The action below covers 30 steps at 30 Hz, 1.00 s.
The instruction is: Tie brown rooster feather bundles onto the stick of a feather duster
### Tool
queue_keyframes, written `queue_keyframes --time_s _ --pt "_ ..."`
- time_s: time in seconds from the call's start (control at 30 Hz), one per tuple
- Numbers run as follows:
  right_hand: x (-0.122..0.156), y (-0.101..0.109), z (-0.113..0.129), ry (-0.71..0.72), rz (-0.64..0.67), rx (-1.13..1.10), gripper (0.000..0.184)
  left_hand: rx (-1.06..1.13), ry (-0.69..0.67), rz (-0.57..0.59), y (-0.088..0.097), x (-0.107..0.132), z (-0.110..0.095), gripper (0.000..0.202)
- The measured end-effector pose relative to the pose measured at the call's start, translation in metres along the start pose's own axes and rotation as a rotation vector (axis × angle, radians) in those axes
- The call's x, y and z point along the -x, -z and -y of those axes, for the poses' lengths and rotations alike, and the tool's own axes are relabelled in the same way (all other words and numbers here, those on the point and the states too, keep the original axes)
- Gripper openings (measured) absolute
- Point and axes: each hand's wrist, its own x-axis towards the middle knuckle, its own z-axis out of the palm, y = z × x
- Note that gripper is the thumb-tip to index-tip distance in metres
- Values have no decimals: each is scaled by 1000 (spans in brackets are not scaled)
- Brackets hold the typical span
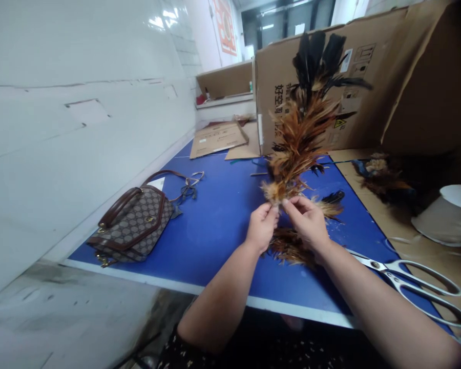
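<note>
My left hand (262, 227) and my right hand (308, 220) are both pinched on the lower end of a bundle of brown and black feathers (303, 123). The bundle stands upright over the blue table (215, 215), its black tips reaching up in front of a cardboard box. More loose brown feathers (290, 246) lie on the table just under and behind my hands.
A patterned brown handbag (132, 225) lies at the table's left edge beside the white wall. Large scissors (415, 279) rest at the right. A white tape roll (451, 215), a feather pile (388, 177) and big cardboard boxes (369, 66) stand behind.
</note>
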Motion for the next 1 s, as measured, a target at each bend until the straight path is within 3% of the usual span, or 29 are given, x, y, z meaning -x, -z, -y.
queue_keyframes --time_s 0.13,0.23,0.4,0.47,0.53,0.7,0.83,1.0 --pt "-3 6 -4 -59 -14 -138 31 -10 -13 -59 5 -3 -1 47" --pt "-7 12 -9 -7 -29 -122 23 36 -55 -94 9 -7 -4 49" --pt "-14 22 -14 238 90 482 16 86 -102 -98 11 -11 -9 52" --pt "-15 22 -13 292 124 605 19 95 -109 -80 10 -10 -9 51" --pt "-15 21 -10 309 124 542 27 99 -106 -48 9 -9 -8 49" --pt "-13 18 -2 336 142 280 26 109 -56 92 6 -3 -5 43" --pt "-13 21 1 306 154 226 25 89 -12 183 4 0 -3 41" --pt "-12 20 3 361 115 244 22 43 -11 187 5 2 0 40"
